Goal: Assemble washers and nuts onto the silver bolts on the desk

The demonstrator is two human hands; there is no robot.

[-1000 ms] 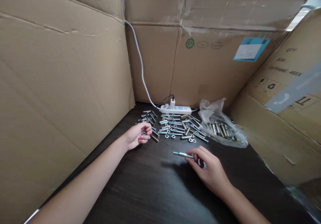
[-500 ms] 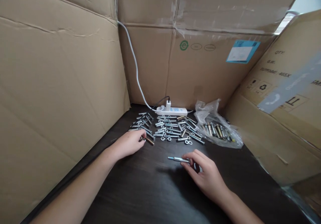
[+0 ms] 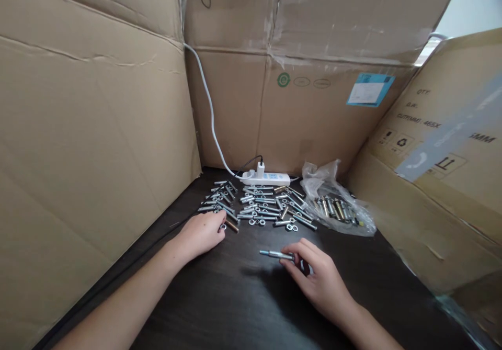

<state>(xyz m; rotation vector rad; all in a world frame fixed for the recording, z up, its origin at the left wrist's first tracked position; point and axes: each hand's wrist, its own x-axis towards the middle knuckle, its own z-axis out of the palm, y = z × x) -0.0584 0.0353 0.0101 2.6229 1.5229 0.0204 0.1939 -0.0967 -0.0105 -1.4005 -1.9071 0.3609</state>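
My right hand (image 3: pixel 314 269) pinches a silver bolt with a sleeve on it (image 3: pixel 276 255) by its right end. The bolt is held about level above the dark table, and its thinner threaded tip points left. My left hand (image 3: pixel 206 232) reaches to the front of the left group of bolts (image 3: pixel 223 195), fingers curled down and closed. What its fingertips hold, if anything, is hidden. Right beside them lie a washer (image 3: pixel 223 227) and a brass-coloured sleeve (image 3: pixel 232 225).
More bolts, sleeves, nuts and washers (image 3: pixel 261 209) lie in rows mid-table. Behind them is a white power strip (image 3: pixel 270 179) with a cable. A clear plastic bag (image 3: pixel 364 222) of assembled bolts lies at right. Cardboard walls (image 3: pixel 235 104) surround the dark table (image 3: pixel 219 297).
The view has tilted and shifted slightly. My left hand stays at the front of the left group, and my right hand still holds the bolt in nearly the same place.
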